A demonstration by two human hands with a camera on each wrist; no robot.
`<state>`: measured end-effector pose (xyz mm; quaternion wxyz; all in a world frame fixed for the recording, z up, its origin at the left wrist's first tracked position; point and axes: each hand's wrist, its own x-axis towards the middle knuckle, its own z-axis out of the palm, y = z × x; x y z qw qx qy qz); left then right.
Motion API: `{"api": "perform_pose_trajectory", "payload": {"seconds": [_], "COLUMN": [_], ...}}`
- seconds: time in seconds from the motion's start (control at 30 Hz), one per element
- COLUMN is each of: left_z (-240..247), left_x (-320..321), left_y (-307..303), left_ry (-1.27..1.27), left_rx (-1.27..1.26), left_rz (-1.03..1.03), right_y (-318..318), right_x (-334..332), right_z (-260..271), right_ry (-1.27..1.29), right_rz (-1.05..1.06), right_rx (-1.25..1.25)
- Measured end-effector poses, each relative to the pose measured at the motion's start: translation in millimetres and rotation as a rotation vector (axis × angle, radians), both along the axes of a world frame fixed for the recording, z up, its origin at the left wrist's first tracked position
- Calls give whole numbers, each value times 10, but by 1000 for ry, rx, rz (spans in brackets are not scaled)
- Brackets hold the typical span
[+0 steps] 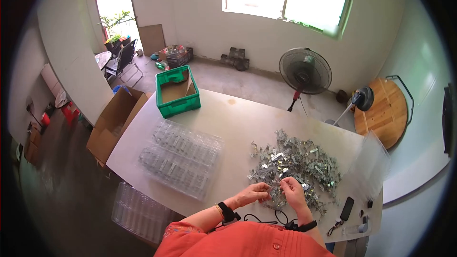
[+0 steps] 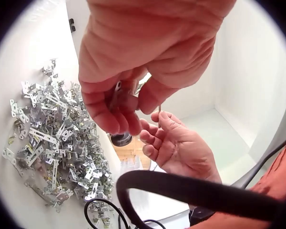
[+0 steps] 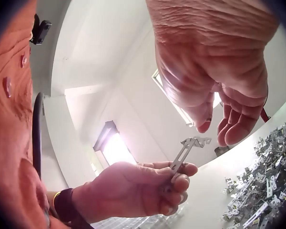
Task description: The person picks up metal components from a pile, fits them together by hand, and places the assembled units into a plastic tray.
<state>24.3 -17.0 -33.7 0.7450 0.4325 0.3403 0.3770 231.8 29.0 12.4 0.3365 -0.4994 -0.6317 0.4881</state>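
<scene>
A slotted metal bracket (image 3: 182, 155) with a bent end is pinched between the thumb and fingers of the left hand (image 1: 248, 196) (image 2: 148, 47) (image 3: 126, 188). Close beside it, the right hand (image 1: 295, 196) (image 2: 185, 149) (image 3: 212, 67) has its thumb and forefinger together on a thin metal piece (image 2: 159, 114), seen edge-on in the left wrist view; its shape is mostly hidden. Both hands are over the near edge of a large pile of metal brackets (image 1: 309, 164) (image 2: 55, 138) (image 3: 262, 191) on the white table (image 1: 238, 114).
Clear plastic trays (image 1: 178, 157) with rows of metal parts lie left on the table, behind them a green crate (image 1: 178, 107). An open cardboard box (image 1: 107, 133) stands beyond the left edge. To the right are clear sheets (image 1: 369, 166), a phone (image 1: 347, 208) and a bottle (image 1: 354, 229). Black cables lie nearby.
</scene>
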Motion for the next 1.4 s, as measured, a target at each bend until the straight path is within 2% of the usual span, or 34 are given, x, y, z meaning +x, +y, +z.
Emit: {"api": "perform_pose_trajectory", "payload": {"seconds": [0.2,0.33,0.4,0.57,0.87,1.03,1.4], "left_z": [-60,-143,-165,-95,-14,21,-149], "left_x": [-147,-265,-306,-427,-798,-1017,-1342], "left_y": [40,67,60,24,30,-32,80], "left_ry": [-148,-186,-174,-196,-280,-378,-358], "left_rx": [-55,-56,-61,-24,-6,-91,13], "left_rz": [-76,-117,-154,-227,-242,-251,-278], "right_y": [-5,-26,-51,-85,-180,-226,-195], "right_x": [-146,-287,-371,-569,-989,-1201,-1570], "right_z": [4,15,53,84,231,275,179], "right_ry": [206,243,361,310,277,324,412], "right_rz": [72,39,-17,-38,-54,-48,-106], "right_rx": [-186,-200,-283,-284,-204,-225,-280]}}
